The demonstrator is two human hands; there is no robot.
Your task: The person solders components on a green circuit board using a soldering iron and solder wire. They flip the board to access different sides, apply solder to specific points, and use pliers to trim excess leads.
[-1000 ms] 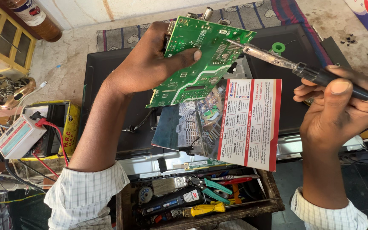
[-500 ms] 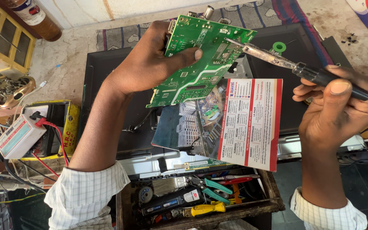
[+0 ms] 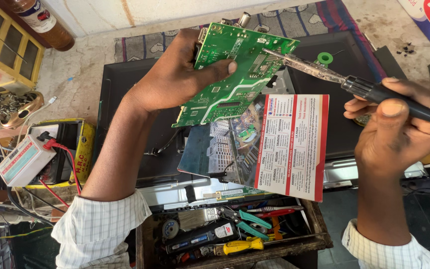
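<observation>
My left hand (image 3: 175, 74) grips a green circuit board (image 3: 237, 74), held up and tilted over a black flat panel (image 3: 125, 99). The thumb lies across the board's face. My right hand (image 3: 399, 129) holds a soldering iron (image 3: 359, 84) by its black handle, and the metal tip touches the board's upper right area. Below the board lies a glossy printed card (image 3: 274, 144) with a red and white side.
A wooden tool tray (image 3: 235, 234) at the bottom holds pliers, screwdrivers and a brush. A white meter (image 3: 23, 159) with red leads sits on a yellow box at left. A green solder spool (image 3: 324, 58) rests on the panel. A brown bottle (image 3: 46, 22) stands top left.
</observation>
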